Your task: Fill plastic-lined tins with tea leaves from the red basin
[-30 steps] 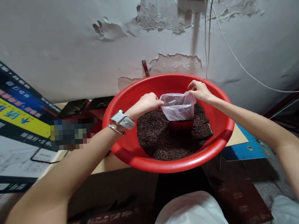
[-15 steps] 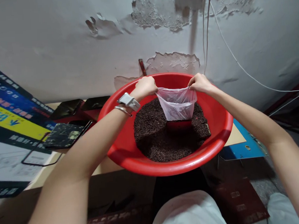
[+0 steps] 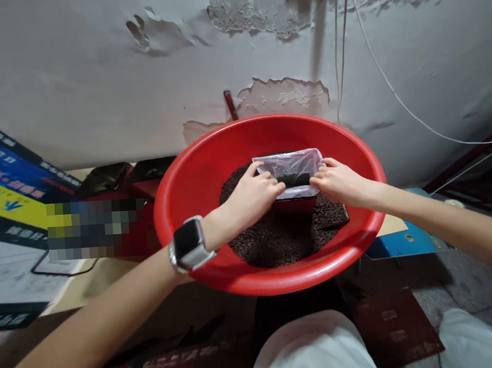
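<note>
A thin clear plastic bag (image 3: 292, 161) lines a small dark red box (image 3: 295, 206), its mouth spread wide above the box. My left hand (image 3: 255, 193) pinches the bag's left edge, fingers curled over it. On the opposite side my right hand (image 3: 340, 182) grips the right edge in the same way. Inside the bag the box's dark interior shows through. Around the box lie dark brown granules (image 3: 270, 246), like loose tea or pellets, in a large red plastic basin (image 3: 218, 272). The box's lower part is in shadow.
Several dark boxes (image 3: 106, 178) stand left of the basin beside a printed board (image 3: 11, 204). A blue board (image 3: 403, 244) lies to the right. Behind is a peeling wall (image 3: 99, 93) with hanging cables (image 3: 340, 50). A dark red carton (image 3: 399, 330) rests on the floor.
Both hands have come down and nearer to me, drawing the bag's front edge lower over the box. The bag's mouth now gapes wider.
</note>
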A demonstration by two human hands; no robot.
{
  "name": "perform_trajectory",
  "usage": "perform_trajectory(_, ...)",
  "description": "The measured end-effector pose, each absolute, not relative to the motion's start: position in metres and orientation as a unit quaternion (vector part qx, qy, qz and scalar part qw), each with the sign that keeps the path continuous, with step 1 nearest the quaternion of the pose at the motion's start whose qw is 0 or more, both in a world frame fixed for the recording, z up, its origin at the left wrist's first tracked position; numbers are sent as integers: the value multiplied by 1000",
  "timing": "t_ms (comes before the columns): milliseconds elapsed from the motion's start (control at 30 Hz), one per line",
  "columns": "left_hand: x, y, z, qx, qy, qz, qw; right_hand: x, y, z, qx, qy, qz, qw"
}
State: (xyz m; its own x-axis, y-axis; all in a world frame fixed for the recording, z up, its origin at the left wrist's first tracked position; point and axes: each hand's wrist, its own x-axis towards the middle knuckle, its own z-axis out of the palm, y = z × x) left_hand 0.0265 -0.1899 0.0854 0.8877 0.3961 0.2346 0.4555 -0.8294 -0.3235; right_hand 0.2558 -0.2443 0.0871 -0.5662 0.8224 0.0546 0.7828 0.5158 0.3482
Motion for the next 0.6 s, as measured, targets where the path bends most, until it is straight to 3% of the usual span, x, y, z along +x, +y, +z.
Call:
perform_trajectory(233, 11, -236, 65, -921, -164, -180, 305, 253, -290, 75, 377, 899, 223, 12)
perform_trajectory(333, 2, -242, 63, -905, -197, -268, 267, 258, -286, 89, 402, 895, 188, -35)
perform_trajectory(467, -24, -242, 56, -866, -320, -328, 201, 285, -240, 102, 590, 782, 165, -112)
perform_trajectory(600, -47, -238, 33, -866, -434, -225, 105, 307, -187, 74, 717, 697, 7, -9)
